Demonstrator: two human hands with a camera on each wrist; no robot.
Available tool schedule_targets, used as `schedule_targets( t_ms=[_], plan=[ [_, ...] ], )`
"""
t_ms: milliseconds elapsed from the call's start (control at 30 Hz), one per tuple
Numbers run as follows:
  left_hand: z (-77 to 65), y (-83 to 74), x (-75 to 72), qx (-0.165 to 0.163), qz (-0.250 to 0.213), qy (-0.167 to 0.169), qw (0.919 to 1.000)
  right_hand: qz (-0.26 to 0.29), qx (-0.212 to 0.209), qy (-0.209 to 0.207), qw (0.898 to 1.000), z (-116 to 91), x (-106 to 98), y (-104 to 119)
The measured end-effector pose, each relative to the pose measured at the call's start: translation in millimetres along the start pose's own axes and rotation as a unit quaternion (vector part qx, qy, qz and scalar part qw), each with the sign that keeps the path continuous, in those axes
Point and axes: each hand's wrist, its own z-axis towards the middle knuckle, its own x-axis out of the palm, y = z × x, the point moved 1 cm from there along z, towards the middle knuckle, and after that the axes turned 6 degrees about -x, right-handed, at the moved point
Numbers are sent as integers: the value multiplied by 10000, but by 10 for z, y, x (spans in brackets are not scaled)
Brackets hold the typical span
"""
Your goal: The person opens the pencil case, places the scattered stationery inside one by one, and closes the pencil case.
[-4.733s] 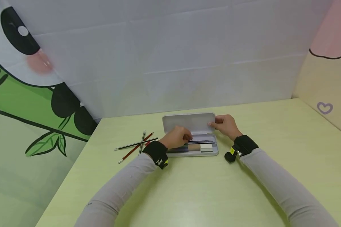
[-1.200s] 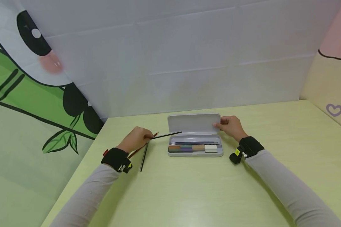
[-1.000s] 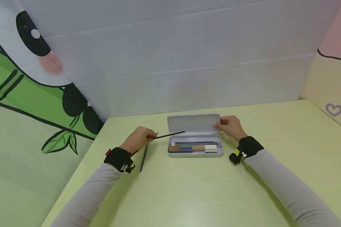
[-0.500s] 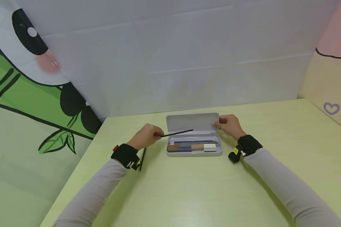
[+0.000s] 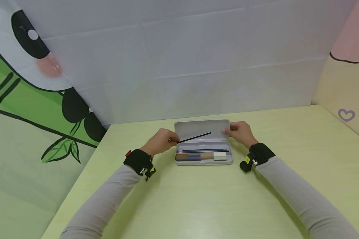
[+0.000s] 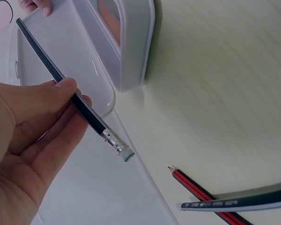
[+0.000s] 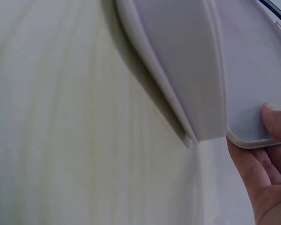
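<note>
My left hand (image 5: 162, 142) pinches a dark striped pencil (image 6: 43, 57) between thumb and fingers. Its silver ferrule and pale eraser end point back toward the table in the left wrist view, and its other end reaches over the pencil case's raised lid (image 5: 191, 127). With the thumb on the inside and fingers behind, my right hand (image 5: 240, 133) grips the right edge of that lid. The open pencil case (image 5: 203, 163) lies on the table; in it are several slim dark pencils (image 5: 203, 150), a white eraser (image 5: 220, 156) and a row of coloured blocks (image 5: 194, 156).
On the table (image 5: 179, 202), left of the case, a red-and-black pencil (image 6: 196, 188) lies crossed by a dark pencil (image 6: 243, 201); my left wrist mostly covers them in the head view. A white wall sheet (image 5: 179, 66) stands behind the table.
My left hand has gone from inside the case to the loose pencils at left, taken one up, and carried it right toward the lid. My right hand keeps holding the lid.
</note>
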Motion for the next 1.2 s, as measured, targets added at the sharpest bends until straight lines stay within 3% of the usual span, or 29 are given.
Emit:
schedule_targets(
  t_ms=[600,933,1200],
  plan=[
    [172,-180,101,290,-123,-17,9995,-12,60,-14,10000,-1,5,-7],
    [239,-226,155,220,-189,128,9995,84,37,-70,9999,-3,12,0],
    [273,-226,213,323,-145,55,9994,114,143,-95,9998,-12,-14,-8]
  ],
)
